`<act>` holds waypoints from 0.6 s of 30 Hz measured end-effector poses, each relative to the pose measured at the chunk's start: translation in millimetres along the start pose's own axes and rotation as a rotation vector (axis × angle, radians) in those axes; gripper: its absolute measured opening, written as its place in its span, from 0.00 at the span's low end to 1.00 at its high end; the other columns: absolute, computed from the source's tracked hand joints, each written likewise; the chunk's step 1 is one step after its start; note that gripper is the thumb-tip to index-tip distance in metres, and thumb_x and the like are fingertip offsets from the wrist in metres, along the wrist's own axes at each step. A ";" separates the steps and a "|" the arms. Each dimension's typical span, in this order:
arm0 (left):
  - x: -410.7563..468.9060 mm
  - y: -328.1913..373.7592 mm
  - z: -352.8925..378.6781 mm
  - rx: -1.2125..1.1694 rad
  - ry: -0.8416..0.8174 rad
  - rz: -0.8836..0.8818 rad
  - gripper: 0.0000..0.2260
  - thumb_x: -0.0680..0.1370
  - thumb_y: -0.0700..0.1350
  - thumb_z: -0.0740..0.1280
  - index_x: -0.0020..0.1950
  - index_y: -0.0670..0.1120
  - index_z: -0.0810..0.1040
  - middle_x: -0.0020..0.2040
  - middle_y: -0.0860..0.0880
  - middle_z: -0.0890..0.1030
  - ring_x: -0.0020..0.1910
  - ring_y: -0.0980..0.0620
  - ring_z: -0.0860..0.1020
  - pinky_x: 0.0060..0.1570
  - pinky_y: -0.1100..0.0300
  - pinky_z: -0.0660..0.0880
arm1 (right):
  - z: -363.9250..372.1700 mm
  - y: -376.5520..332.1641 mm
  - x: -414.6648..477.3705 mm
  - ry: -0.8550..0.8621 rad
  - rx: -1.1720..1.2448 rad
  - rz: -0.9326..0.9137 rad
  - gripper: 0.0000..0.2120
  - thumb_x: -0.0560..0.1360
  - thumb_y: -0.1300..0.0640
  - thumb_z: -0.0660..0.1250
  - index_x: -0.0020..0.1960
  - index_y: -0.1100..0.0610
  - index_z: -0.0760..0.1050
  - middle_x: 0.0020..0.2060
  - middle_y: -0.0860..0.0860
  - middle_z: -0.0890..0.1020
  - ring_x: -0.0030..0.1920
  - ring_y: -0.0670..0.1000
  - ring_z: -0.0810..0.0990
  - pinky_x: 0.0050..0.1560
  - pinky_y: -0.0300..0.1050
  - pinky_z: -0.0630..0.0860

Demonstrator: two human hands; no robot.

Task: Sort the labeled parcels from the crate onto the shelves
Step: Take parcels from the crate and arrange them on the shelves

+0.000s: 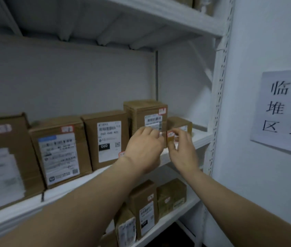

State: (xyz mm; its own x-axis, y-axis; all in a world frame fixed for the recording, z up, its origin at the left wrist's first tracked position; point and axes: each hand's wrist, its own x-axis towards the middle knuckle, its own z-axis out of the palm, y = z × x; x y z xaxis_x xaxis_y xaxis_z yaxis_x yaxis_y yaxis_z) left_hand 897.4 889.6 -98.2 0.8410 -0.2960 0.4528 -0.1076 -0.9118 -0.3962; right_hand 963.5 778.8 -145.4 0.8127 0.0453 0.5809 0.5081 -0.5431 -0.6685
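A small brown parcel [180, 124] with a red-and-white sticker stands at the right end of the middle shelf [202, 138]. It sits right beside a taller labeled parcel [144, 113]. My right hand [183, 152] grips the small parcel's front and right side. My left hand [144, 150] has its fingers curled on the parcel's left front edge, where it meets the taller parcel. Both hands hide most of the small parcel's front. No crate is in view.
Three more labeled parcels [105, 138] [59, 150] [2, 157] line the middle shelf to the left. The lower shelf holds parcels [144, 207] [171, 195]. A perforated white upright [218, 104] bounds the shelf on the right. A paper sign [284, 111] hangs on the wall.
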 end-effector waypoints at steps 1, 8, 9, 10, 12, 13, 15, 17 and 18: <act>-8.3 -8.5 -14.1 -0.001 -0.036 -0.017 0.17 0.78 0.44 0.59 0.66 0.46 0.70 0.64 0.47 0.72 0.66 0.46 0.67 0.69 0.53 0.59 | -7.2 -19.6 -3.5 -0.038 -0.027 -0.007 0.18 0.79 0.57 0.61 0.68 0.53 0.66 0.66 0.51 0.68 0.61 0.50 0.74 0.51 0.40 0.68; -99.5 -68.0 -115.3 -0.076 -0.231 -0.294 0.17 0.77 0.43 0.60 0.66 0.46 0.71 0.66 0.45 0.73 0.68 0.44 0.67 0.72 0.50 0.56 | -41.4 -162.0 -37.7 -0.249 -0.019 -0.097 0.23 0.74 0.60 0.66 0.68 0.51 0.67 0.67 0.51 0.68 0.64 0.52 0.71 0.55 0.43 0.68; -117.0 -75.8 -125.6 -0.084 -0.264 -0.345 0.18 0.77 0.43 0.60 0.67 0.45 0.70 0.66 0.44 0.73 0.68 0.43 0.67 0.73 0.50 0.55 | -42.1 -180.5 -45.1 -0.288 -0.015 -0.123 0.23 0.74 0.61 0.66 0.68 0.51 0.68 0.67 0.51 0.68 0.64 0.52 0.71 0.55 0.43 0.68; -137.2 -84.0 -135.5 -0.095 -0.289 -0.405 0.18 0.77 0.43 0.60 0.67 0.44 0.69 0.66 0.44 0.72 0.68 0.43 0.67 0.73 0.50 0.55 | -40.2 -199.0 -54.2 -0.329 0.002 -0.160 0.23 0.74 0.61 0.66 0.67 0.51 0.69 0.66 0.51 0.69 0.63 0.53 0.72 0.57 0.44 0.70; -177.6 -101.1 -152.3 -0.088 -0.308 -0.520 0.20 0.77 0.43 0.60 0.68 0.44 0.68 0.66 0.43 0.72 0.67 0.43 0.67 0.73 0.51 0.55 | -30.3 -233.2 -69.6 -0.381 0.071 -0.265 0.21 0.73 0.64 0.67 0.65 0.53 0.71 0.63 0.52 0.72 0.61 0.53 0.74 0.58 0.47 0.71; -199.1 -107.6 -159.1 -0.077 -0.309 -0.583 0.20 0.76 0.43 0.61 0.68 0.44 0.68 0.66 0.43 0.72 0.67 0.43 0.68 0.73 0.51 0.56 | -24.1 -250.3 -78.7 -0.414 0.107 -0.314 0.21 0.72 0.65 0.67 0.64 0.54 0.73 0.62 0.52 0.73 0.61 0.54 0.74 0.57 0.47 0.71; -244.3 -120.7 -175.0 -0.057 -0.317 -0.722 0.21 0.76 0.42 0.61 0.69 0.43 0.67 0.66 0.42 0.72 0.66 0.41 0.68 0.71 0.51 0.57 | -10.1 -285.6 -100.0 -0.508 0.161 -0.390 0.19 0.73 0.65 0.66 0.63 0.54 0.73 0.62 0.52 0.73 0.60 0.54 0.74 0.54 0.46 0.71; -288.4 -131.3 -191.0 -0.043 -0.340 -0.819 0.22 0.76 0.42 0.61 0.70 0.42 0.67 0.67 0.42 0.71 0.67 0.42 0.67 0.70 0.51 0.57 | 1.5 -315.0 -124.3 -0.590 0.201 -0.454 0.17 0.75 0.64 0.66 0.62 0.53 0.74 0.63 0.51 0.73 0.60 0.54 0.74 0.52 0.47 0.72; -309.9 -135.8 -197.5 -0.041 -0.351 -0.863 0.22 0.76 0.42 0.61 0.70 0.42 0.66 0.67 0.42 0.71 0.67 0.42 0.67 0.69 0.52 0.58 | 7.6 -327.8 -136.6 -0.630 0.221 -0.499 0.17 0.75 0.64 0.66 0.62 0.53 0.74 0.62 0.51 0.73 0.60 0.54 0.74 0.52 0.48 0.73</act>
State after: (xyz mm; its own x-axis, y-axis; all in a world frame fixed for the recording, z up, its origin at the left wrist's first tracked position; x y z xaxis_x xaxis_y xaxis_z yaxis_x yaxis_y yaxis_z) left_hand 546.7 1049.0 -27.1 0.7503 0.5855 0.3071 0.6161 -0.7877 -0.0033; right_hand 688.1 957.0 -9.2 0.4512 0.7332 0.5087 0.8421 -0.1610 -0.5147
